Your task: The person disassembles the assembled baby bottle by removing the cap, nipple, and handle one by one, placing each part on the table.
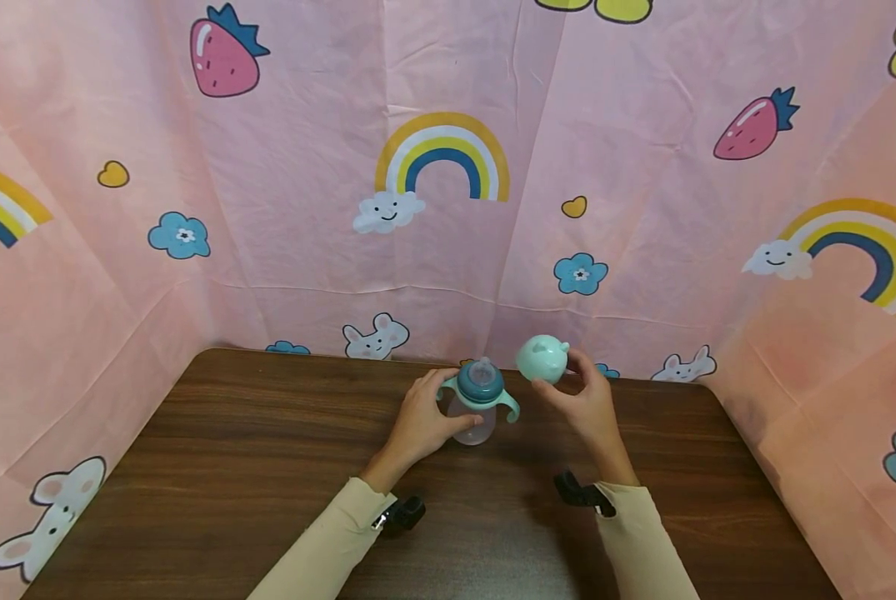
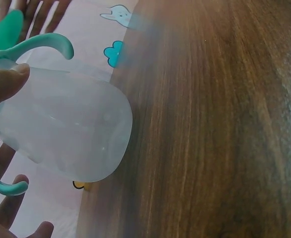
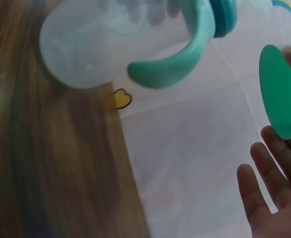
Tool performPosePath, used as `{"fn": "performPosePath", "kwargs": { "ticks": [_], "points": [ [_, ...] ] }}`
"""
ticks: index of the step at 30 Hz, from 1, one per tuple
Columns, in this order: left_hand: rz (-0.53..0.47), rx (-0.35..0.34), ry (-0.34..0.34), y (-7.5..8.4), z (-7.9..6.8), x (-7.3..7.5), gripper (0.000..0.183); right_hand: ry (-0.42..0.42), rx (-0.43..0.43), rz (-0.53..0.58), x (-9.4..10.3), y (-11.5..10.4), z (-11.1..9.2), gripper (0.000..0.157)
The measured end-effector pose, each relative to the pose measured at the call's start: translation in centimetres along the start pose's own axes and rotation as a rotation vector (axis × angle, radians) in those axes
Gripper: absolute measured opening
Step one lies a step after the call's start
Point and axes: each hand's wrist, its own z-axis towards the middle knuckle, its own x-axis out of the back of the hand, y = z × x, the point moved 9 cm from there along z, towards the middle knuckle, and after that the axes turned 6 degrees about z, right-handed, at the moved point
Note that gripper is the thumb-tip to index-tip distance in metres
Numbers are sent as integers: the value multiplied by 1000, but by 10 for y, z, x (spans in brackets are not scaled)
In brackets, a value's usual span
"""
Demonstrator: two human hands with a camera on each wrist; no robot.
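A baby bottle (image 1: 481,430) with a clear body, a teal collar and two mint handles (image 3: 173,72) stands upright over the table, its clear nipple (image 1: 483,368) uncovered. My left hand (image 1: 420,417) grips it from the left, the thumb (image 2: 6,83) lying across the body. To the right of the bottle and a little higher, my right hand (image 1: 590,410) pinches a round mint bottle cap (image 1: 541,360) with small bumps on top. In the right wrist view the cap's open green underside faces the bottle, while several fingers spread out below it.
The brown wooden table (image 1: 267,467) reaches back to a pink patterned cloth (image 1: 305,167), which hangs behind it and along both sides. Dark straps (image 1: 586,493) with cameras sit at both wrists over light sleeves.
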Motion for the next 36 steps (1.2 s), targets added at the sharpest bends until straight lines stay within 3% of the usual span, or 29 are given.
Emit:
{"fn": "performPosePath", "kwargs": {
  "ticks": [13, 24, 36],
  "points": [
    [1, 10, 11, -2, -2, 0, 77, 38, -165, 6, 6, 44, -20, 73],
    [-58, 24, 18, -4, -3, 5, 76, 101, -187, 41, 15, 62, -24, 66],
    [-74, 34, 22, -9, -2, 5, 75, 147, -222, -52, 28, 79, -23, 68]
  ]
}}
